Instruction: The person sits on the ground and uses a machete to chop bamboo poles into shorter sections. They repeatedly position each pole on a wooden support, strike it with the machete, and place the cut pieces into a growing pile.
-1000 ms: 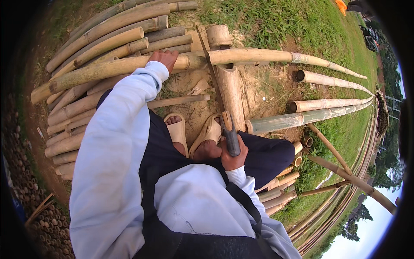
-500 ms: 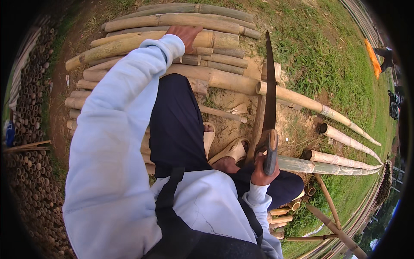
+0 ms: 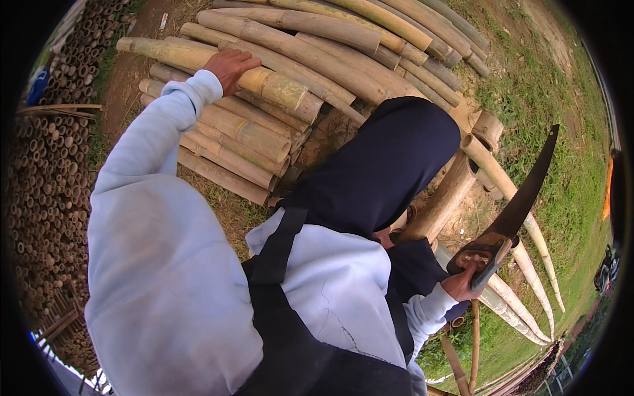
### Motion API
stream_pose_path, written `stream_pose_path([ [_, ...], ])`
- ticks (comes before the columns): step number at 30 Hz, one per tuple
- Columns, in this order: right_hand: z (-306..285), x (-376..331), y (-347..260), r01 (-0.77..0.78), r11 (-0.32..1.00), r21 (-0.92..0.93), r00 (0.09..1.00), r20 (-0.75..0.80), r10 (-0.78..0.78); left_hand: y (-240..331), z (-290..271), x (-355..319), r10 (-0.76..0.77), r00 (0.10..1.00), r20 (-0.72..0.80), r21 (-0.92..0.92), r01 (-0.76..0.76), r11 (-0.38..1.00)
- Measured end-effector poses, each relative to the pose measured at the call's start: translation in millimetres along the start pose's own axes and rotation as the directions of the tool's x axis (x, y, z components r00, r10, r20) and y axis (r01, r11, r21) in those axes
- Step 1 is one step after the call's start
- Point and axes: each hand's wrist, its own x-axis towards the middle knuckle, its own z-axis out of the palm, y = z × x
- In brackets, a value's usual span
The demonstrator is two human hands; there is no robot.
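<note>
My left hand (image 3: pixel 231 69) is closed over the top of a cut bamboo length (image 3: pixel 277 88), a little back from its near cut end. That length lies across other bamboo pieces (image 3: pixel 228 129) at the left of the pile. On the right, my right hand (image 3: pixel 462 282) grips a handsaw (image 3: pixel 528 188) by its dark and brown handle. The dark blade points up and away to the right, apart from the bamboo pieces at my left. Part of the right hand's fingers is hidden by the handle.
More bamboo lengths (image 3: pixel 317 56) lie stacked ahead. A thick bamboo piece (image 3: pixel 442 201) is beside my knee, with long poles (image 3: pixel 535 280) on the grass at the right. A large stack of bamboo ends (image 3: pixel 49 191) fills the far left.
The view has turned left. My left hand has moved left over the pile and now grips a bamboo length near its end. The saw has swung from upright to leaning right.
</note>
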Motion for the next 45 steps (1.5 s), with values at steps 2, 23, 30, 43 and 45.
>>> stream_pose_path([
  [2,9,-3,-8,-0.066,0.996,0.053,0.996,-0.054,0.068,5,18,-29,-0.034,0.999,-0.016,-0.05,0.033,0.998],
  [23,-23,7,15,-0.11,0.993,0.039,0.99,-0.079,0.113,84,11,183,-0.159,0.971,-0.18,-0.181,0.126,0.975],
  [30,-24,4,4,-0.13,0.991,-0.02,0.973,-0.196,0.123,170,42,247,-0.704,0.71,-0.023,-0.758,0.446,0.475],
  [43,-23,9,14,-0.159,0.987,0.038,0.975,-0.151,0.163,146,89,206,0.082,0.995,0.063,-0.079,-0.077,0.994],
  [45,-21,11,14,-0.159,0.987,0.035,0.973,-0.162,0.163,151,93,216,0.092,0.987,0.132,0.022,-0.096,0.995],
])
